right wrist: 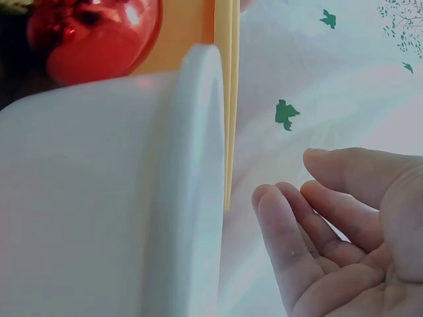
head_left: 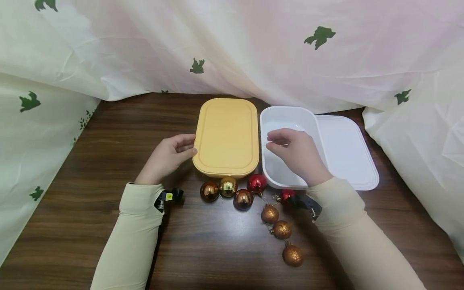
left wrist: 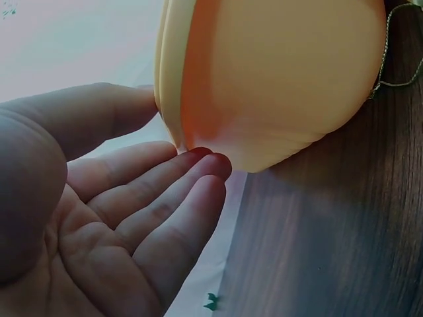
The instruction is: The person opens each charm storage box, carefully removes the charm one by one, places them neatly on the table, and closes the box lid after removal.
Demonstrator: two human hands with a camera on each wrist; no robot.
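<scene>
My left hand [head_left: 168,157] is at the left side of a yellow lidded box [head_left: 226,137]. In the left wrist view its thumb and fingertips [left wrist: 211,181] touch the lid's edge and the box's side, fingers fairly straight. Above a white rectangular box [head_left: 280,169], which has no lid on, hovers my right hand [head_left: 299,151]. Its fingers are loosely bent, and I see nothing between them. The right wrist view shows this hand higher than the white box's rim [right wrist: 205,132]. Part of the white box's interior is hidden by the hand.
A white lid [head_left: 348,153] lies right of the white box. In front are shiny balls: brown [head_left: 209,191], gold [head_left: 228,187], copper [head_left: 243,199] and red [head_left: 256,183]. Another red ball [head_left: 287,195] is near my right wrist, and glittery orange balls [head_left: 282,230] trail forward. Curtains [head_left: 232,52] surround the table.
</scene>
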